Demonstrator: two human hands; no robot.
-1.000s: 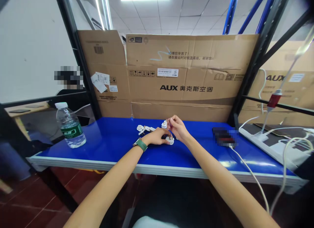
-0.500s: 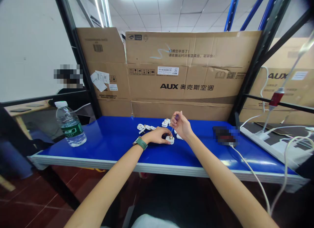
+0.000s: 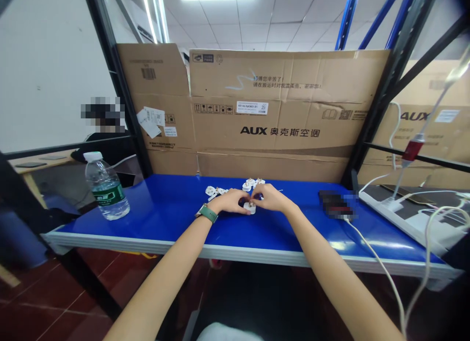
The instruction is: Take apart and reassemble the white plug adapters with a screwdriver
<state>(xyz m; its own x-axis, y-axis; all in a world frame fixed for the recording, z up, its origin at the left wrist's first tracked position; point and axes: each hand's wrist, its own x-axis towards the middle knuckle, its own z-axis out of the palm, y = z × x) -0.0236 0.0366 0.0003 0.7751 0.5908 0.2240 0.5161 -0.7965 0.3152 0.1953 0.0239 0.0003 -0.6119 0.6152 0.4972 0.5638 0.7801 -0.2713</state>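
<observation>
My left hand is closed on a white plug with brass-coloured metal on top, keeping it low over the blue tabletop. The fingertips of my right hand are pinched together at the top of this plug; what lies between them is too small to make out. A thin screwdriver is tucked in my right hand, its shaft pointing right and most of its purple handle covered by fingers. Just behind my hands stand more white plug pieces with metal pins. Further white pieces lie left of them, partly hidden by my left hand.
A water bottle stands at the left of the blue table. On the right lies a blurred dark device with a white cable. Cardboard closes off the back. Someone in dark clothing is beyond the left frame.
My right hand has come down from above the plug to its top. The screwdriver has swung from pointing down at the plug to lying sideways in the hand. The plug has shifted slightly left.
</observation>
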